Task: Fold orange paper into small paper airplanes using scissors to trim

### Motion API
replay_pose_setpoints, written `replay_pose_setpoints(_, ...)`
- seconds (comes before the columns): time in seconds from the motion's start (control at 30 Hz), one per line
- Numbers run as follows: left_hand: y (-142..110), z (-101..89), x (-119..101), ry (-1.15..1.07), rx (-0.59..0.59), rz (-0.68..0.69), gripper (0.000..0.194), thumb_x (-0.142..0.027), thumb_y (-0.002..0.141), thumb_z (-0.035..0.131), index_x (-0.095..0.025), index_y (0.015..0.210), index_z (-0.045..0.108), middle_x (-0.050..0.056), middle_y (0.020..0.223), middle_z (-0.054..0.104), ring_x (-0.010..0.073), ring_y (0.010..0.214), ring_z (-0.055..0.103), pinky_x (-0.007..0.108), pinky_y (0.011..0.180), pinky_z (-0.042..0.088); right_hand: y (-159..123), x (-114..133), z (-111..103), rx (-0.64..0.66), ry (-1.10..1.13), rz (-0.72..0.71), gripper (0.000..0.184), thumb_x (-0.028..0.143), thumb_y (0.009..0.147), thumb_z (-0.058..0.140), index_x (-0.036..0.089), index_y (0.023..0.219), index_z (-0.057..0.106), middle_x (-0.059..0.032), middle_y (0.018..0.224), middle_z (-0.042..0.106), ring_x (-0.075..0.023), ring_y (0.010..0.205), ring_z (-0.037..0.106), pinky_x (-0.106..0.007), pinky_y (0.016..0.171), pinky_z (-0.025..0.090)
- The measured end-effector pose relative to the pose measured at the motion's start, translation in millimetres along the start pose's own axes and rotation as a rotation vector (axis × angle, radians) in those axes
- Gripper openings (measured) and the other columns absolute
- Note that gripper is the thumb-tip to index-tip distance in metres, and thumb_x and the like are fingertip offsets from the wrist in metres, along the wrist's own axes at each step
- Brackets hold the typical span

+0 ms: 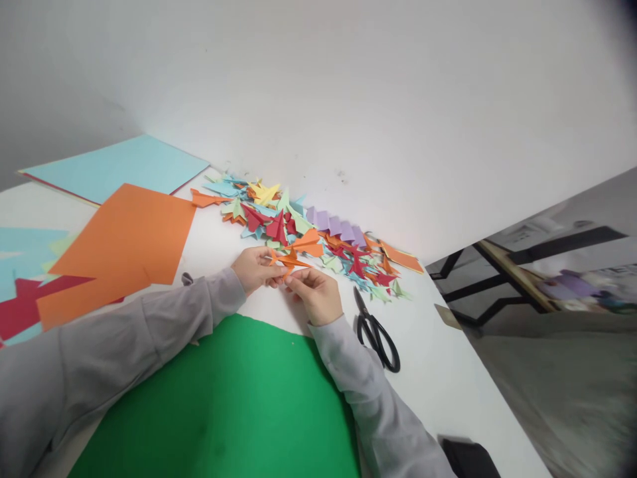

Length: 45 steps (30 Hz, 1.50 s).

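My left hand [255, 269] and my right hand [316, 293] meet over the white table [438, 372], both pinched on a small folded orange paper figure [290, 259]. The fingers of each hand are closed on it. Just beyond them lies a heap of folded paper figures [298, 229] in red, orange, yellow, pale green, blue and purple, along the wall. Black scissors [375, 330] lie shut on the table right of my right wrist. A large green sheet [233, 405] lies under my forearms.
Large orange sheets [127, 242] lie to the left, with a pale blue sheet [117, 166] behind them and red and blue sheets [20, 299] at the left edge. The table's right edge drops to the floor. A dark object [468, 458] sits at the near edge.
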<state>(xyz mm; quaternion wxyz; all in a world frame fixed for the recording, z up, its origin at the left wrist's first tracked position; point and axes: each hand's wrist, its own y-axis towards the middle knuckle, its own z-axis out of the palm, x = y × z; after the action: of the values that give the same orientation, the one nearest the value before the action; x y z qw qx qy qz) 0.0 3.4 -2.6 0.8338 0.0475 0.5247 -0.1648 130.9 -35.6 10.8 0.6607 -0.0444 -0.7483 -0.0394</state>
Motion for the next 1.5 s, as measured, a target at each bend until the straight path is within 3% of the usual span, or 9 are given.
replay_pose_setpoints(0.27, -2.6, 2.9, -3.0, -0.040, -0.026, -0.006, 0.033, -0.014, 0.046, 0.080, -0.010, 0.068, 0.055, 0.000, 0.046, 0.059, 0.0093, 0.039, 0.053, 0.020, 0.038, 0.041, -2.5, -2.1, 3.7, -0.030, -0.032, -0.116, 0.018, 0.033, 0.058, 0.069, 0.016, 0.064, 0.063, 0.0000, 0.052, 0.063, -0.0118, 0.046, 0.055, -0.025, 0.047, 0.045)
replay_pose_setpoints(0.5, -2.8, 3.0, 0.7, -0.104, -0.087, 0.049, 0.037, -0.015, 0.044, 0.081, -0.009, 0.072, 0.057, 0.002, 0.053, 0.063, 0.0095, 0.043, 0.055, 0.019, 0.040, 0.041, -5.6, -5.8, 7.6, -0.092, -0.114, -0.169, 0.022, 0.038, 0.067, 0.061, 0.016, 0.069, 0.062, -0.0020, 0.058, 0.064, -0.0126, 0.049, 0.057, -0.025, 0.048, 0.046)
replay_pose_setpoints(0.73, -4.8, 6.1, -3.9, -0.120, -0.119, -0.007, 0.045, -0.013, 0.041, 0.083, -0.009, 0.078, 0.057, 0.000, 0.053, 0.063, 0.0081, 0.039, 0.053, 0.019, 0.039, 0.040, -5.3, -8.3, 8.1, -0.075, -0.105, -0.190, 0.023, 0.040, 0.067, 0.062, 0.018, 0.064, 0.056, -0.0007, 0.055, 0.062, -0.0127, 0.049, 0.057, -0.024, 0.046, 0.044)
replay_pose_setpoints(0.97, -4.2, 5.9, -4.7, -0.120, -0.113, -0.017, 0.045, -0.015, 0.040, 0.083, -0.009, 0.076, 0.058, 0.000, 0.050, 0.061, 0.0078, 0.038, 0.051, 0.019, 0.038, 0.039, -5.9, -4.8, 9.5, -0.050, -0.068, -0.183, 0.020, 0.038, 0.067, 0.060, 0.018, 0.066, 0.061, -0.0011, 0.058, 0.065, -0.0131, 0.048, 0.058, -0.024, 0.045, 0.046)
replay_pose_setpoints(1.5, -3.9, 5.1, -3.5, -0.041, -0.094, -0.023, 0.038, -0.014, 0.043, 0.081, -0.009, 0.074, 0.059, -0.001, 0.049, 0.059, 0.0069, 0.038, 0.049, 0.019, 0.039, 0.038, -7.6, -0.4, 10.0, -0.041, -0.095, -0.161, 0.018, 0.034, 0.062, 0.058, 0.019, 0.055, 0.053, 0.0027, 0.043, 0.055, -0.0093, 0.036, 0.046, -0.022, 0.039, 0.037)
